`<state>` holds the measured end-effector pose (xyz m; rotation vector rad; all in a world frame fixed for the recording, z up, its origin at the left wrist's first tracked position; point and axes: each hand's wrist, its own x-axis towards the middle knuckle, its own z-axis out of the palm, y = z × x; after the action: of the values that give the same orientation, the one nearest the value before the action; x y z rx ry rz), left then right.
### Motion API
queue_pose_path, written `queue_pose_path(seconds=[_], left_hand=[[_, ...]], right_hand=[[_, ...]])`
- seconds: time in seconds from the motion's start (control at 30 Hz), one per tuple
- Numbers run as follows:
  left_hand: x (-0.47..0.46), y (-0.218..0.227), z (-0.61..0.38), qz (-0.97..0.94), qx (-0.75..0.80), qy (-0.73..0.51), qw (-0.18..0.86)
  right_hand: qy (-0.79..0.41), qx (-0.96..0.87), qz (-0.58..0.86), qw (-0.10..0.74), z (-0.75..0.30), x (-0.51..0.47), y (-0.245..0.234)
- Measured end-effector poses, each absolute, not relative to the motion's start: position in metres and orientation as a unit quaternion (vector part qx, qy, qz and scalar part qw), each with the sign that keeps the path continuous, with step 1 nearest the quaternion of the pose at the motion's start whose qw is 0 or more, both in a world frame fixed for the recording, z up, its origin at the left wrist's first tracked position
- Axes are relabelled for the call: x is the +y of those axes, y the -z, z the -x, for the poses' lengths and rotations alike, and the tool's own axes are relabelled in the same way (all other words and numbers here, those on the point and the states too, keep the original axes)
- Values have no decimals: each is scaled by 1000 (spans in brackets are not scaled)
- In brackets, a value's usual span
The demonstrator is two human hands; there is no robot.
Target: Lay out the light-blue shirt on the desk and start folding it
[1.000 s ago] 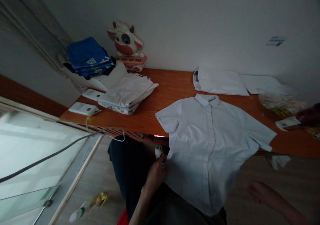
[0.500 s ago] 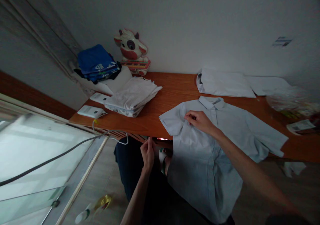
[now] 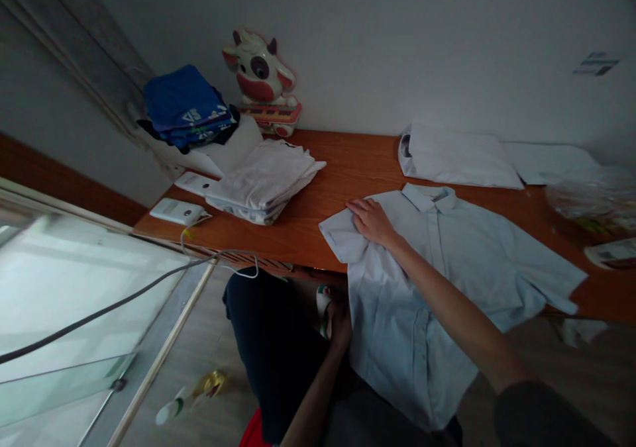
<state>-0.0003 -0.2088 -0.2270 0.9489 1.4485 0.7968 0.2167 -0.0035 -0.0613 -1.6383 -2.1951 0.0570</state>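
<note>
Folded white stack (image 3: 265, 182) beside shirt (image 3: 447, 261)

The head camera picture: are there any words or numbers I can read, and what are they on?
No text here is clear enough to read.
Blue folded clothes: white print, too blurred to read.
Sticker on the wall: too small to read.
Paper label at the desk's right edge: dark marks, blurred.
Light blue shirt under the right hand: no print visible.
</note>
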Motion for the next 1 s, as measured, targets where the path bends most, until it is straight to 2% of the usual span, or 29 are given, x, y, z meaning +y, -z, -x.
queue_pose_path(seconds=[0.17,0.53,0.8,1.0], left_hand=[[-223,219,-5,-505,548,-282,605],[-224,224,1,-553,503,-260,611],[-224,218,3,-531,559,-279,572],[-217,212,1,-480,606,-322,547]], right_hand=[[-26,-782,588,204,-218,-1,62],[-56,-744,602,284,-219,2,66],[-64,-734,599,316,-221,2,66],[-64,-754,589,284,-217,0,62]])
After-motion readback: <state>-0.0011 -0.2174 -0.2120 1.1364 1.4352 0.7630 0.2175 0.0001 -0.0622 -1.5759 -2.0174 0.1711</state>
